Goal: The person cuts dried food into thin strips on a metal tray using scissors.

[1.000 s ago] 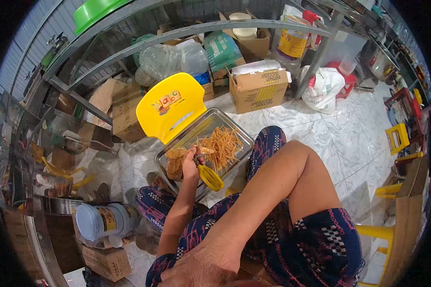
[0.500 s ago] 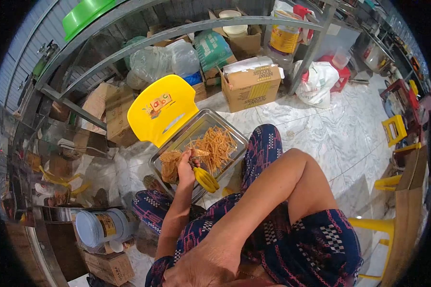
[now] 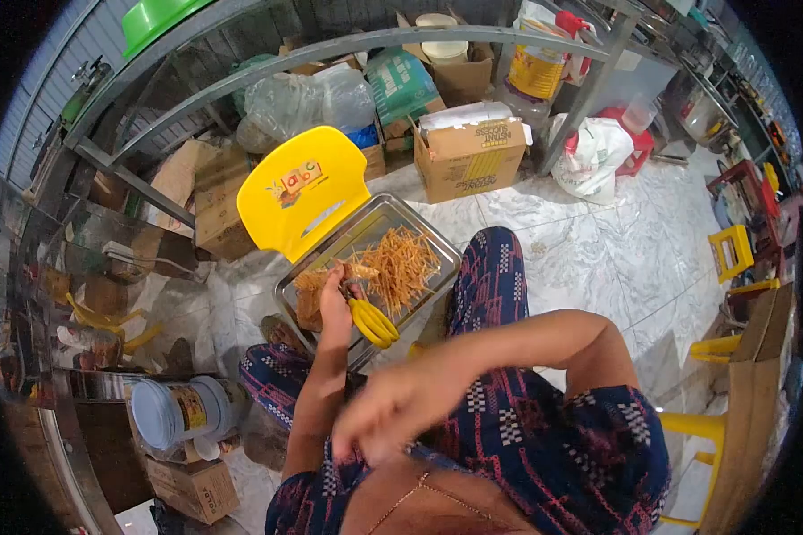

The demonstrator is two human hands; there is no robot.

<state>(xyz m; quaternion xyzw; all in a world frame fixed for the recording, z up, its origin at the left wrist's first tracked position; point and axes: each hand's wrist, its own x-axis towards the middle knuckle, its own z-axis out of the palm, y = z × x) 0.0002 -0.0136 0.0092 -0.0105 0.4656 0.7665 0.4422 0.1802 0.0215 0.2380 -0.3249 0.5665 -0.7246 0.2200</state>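
Note:
My left hand (image 3: 334,303) is closed around yellow-handled scissors (image 3: 372,323), with the handle loops pointing back toward me. It is above the left part of a steel tray (image 3: 442,234). A pale brown piece shows by its fingertips; whether it is held too, I cannot tell. Thin orange-brown strips (image 3: 403,267) are heaped in the tray to the right of the hand, and more brown pieces (image 3: 308,308) lie partly hidden on its left. My right hand (image 3: 410,401) is in front of my chest, smeared by motion, so its fingers are unclear.
The tray rests against a yellow chair back (image 3: 303,183) with "abc" on it. Beyond stand a cardboard carton (image 3: 468,160), a white bag (image 3: 589,160) and a metal frame (image 3: 330,55). Pale blue buckets (image 3: 165,413) are at the left, a yellow stool (image 3: 732,252) at the right.
My right hand has come away from near my face and moved forward and down across my chest. My left hand has shifted slightly left with the scissors.

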